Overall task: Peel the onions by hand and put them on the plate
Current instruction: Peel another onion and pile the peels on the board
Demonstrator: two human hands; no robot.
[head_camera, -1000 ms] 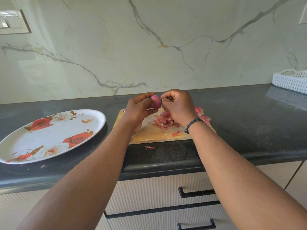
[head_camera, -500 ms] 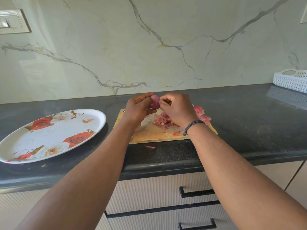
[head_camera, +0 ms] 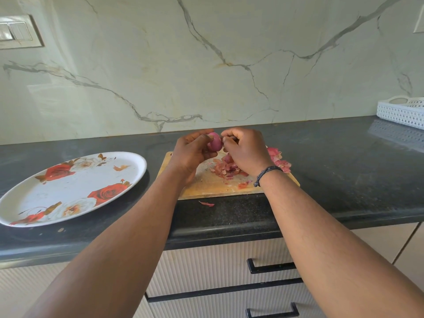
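Note:
A small purple-pink onion (head_camera: 215, 141) is held above a wooden cutting board (head_camera: 206, 183). My left hand (head_camera: 191, 152) grips the onion from the left, with the thumb over its top. My right hand (head_camera: 245, 151) has its fingers curled against the onion's right side, pinching at its skin. A heap of onion peels (head_camera: 226, 167) lies on the board under my hands. More pink peels (head_camera: 281, 160) lie at the board's right end. A white oval plate (head_camera: 68, 187) with red roses sits to the left on the dark counter, with no onion on it.
One loose peel scrap (head_camera: 206, 203) lies on the counter (head_camera: 344, 180) in front of the board. A white perforated basket (head_camera: 401, 111) stands at the far right by the marble wall. Drawers with black handles (head_camera: 273, 266) are below the counter edge.
My hands stay close together on the onion. The onion has turned slightly between my fingers, and my right fingers have shifted on its skin.

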